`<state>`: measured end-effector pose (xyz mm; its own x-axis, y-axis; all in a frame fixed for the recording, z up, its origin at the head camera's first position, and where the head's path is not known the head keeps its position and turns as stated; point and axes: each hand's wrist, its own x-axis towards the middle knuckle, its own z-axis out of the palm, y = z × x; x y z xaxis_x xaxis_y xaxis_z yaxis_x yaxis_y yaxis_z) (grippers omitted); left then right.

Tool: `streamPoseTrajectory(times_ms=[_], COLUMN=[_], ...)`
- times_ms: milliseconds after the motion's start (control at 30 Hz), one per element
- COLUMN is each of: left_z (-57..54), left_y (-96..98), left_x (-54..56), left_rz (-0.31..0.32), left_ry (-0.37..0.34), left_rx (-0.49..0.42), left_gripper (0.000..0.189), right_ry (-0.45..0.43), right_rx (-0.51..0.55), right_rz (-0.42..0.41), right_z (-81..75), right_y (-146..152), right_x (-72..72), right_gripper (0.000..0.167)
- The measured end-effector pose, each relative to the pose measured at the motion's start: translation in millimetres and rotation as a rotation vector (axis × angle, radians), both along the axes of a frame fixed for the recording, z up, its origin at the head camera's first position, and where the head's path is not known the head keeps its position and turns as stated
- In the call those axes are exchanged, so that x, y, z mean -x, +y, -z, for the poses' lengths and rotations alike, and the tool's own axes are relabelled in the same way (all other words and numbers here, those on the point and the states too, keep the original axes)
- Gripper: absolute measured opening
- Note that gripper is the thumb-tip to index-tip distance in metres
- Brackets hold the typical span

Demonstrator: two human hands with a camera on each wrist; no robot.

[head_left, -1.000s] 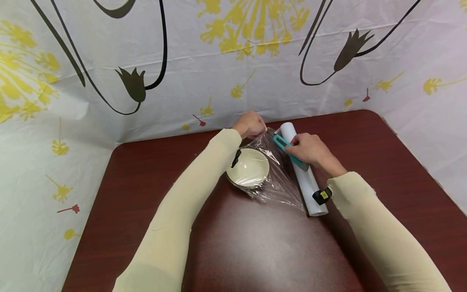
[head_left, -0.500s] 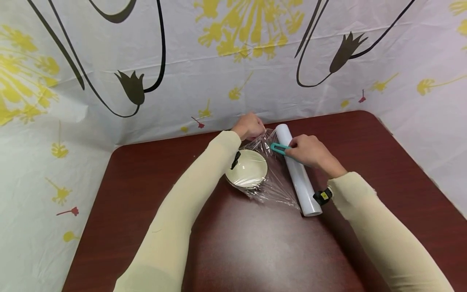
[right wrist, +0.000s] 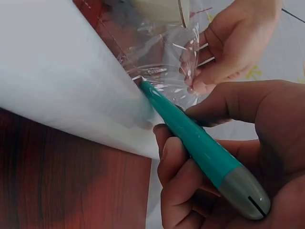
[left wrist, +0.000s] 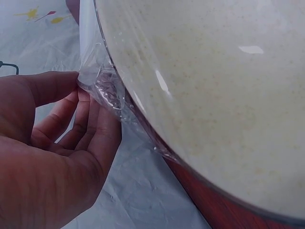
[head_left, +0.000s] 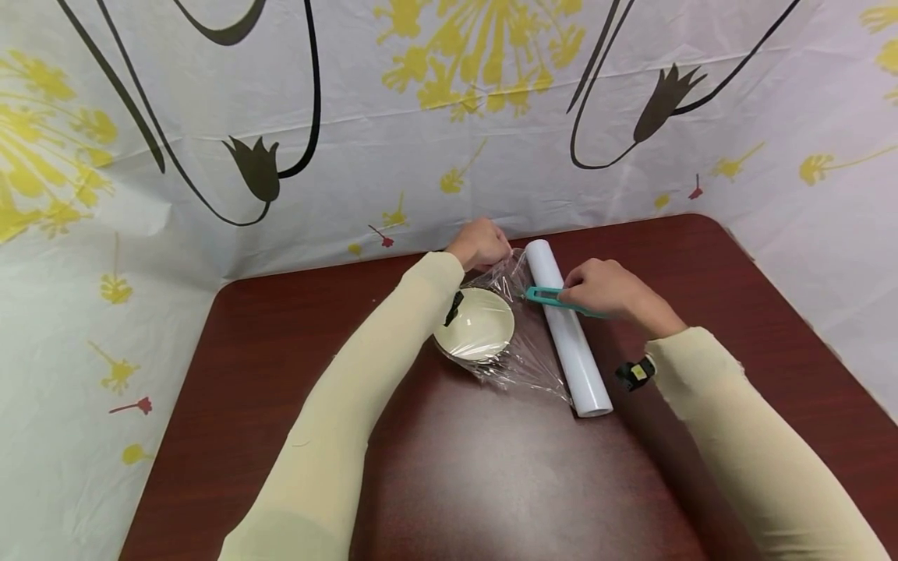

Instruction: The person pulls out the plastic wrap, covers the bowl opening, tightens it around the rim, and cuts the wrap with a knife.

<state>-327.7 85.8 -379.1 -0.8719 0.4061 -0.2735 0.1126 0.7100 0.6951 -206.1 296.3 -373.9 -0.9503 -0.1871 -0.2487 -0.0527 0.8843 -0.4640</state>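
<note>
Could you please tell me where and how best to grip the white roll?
Probably grip the white roll around its near end, from the right: the cylinder is bare there, while film spreads leftward and the teal cutter crosses farther up.

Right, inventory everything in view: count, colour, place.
Wood-grain table: one, dark red, centre.
Smooth cylindrical roll: one, white, on the table.
Round dish: one, cream with dark rim, left of the roll.
Thin plastic film: one, transparent, over the dish, reaching toward the roll.
Slim handheld tool: one, teal and grey, held across the roll.
Flower-printed sheeting: panel count unclear, white, yellow, brown and red, behind the table.
Boxy wrist devices: two, black, one per wrist.
Long sleeves: two, cream, one per arm.
Left hand: one, bare, pinching film beyond the dish.
Right hand: one, bare, gripping the tool.
</note>
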Motion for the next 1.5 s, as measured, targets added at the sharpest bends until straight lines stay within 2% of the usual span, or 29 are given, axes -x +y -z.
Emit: streamPoseTrajectory(times_ms=[333, 567, 733, 833, 1033, 1100, 1267, 1333, 1500], left_z=[-2.6, -3.3, -3.4, -3.8, -4.7, -5.7, -7.2, -6.7, -5.7], left_y=[-2.6, -1.9, -1.6, -2.4, -4.3, -5.6, -6.6, -5.7, -5.2], left_x=[-1.1, -0.5, -1.2, -1.6, -1.0, -1.8, -2.1, -1.8, -2.6], left_rz=[0.013, -0.012, -0.018, -0.014, -0.014, 0.003, 0.004, -0.022, -0.054], left_ry=[-0.006, -0.040, -0.026, -0.014, -0.033, -0.005, 0.009, -0.027, -0.065], left_rx=[0.003, -0.032, -0.032, -0.027, -0.038, -0.018, -0.008, -0.046, -0.109], left_gripper=[0.022, 0.022, 0.021, 0.020, 0.021, 0.022, 0.023, 0.021, 0.020], right_ry=[-0.073, -0.134, -0.180, -0.207, -0.252, -0.269, -0.292, -0.301, -0.325], right_rx=[0.031, 0.041, 0.046, 0.057, 0.070, 0.072, 0.067, 0.061, 0.050], right_rz=[-0.052, -0.090, -0.130, -0.148, -0.192, -0.202, -0.244, -0.264, -0.294], right_z=[-5.1, -8.4, -10.8, -10.5, -13.1, -14.8, -19.3, -20.8, -21.1], right_y=[13.9, 20.7, 27.0, 30.5, 33.2, 33.0, 33.4, 33.5, 33.7], right_x=[-3.2, -8.1, -13.1, -17.7, -29.9, -34.8, -46.8, -51.2, -61.7], right_gripper=[0.030, 0.025, 0.021, 0.019, 0.016, 0.017, 0.016, 0.013, 0.010])
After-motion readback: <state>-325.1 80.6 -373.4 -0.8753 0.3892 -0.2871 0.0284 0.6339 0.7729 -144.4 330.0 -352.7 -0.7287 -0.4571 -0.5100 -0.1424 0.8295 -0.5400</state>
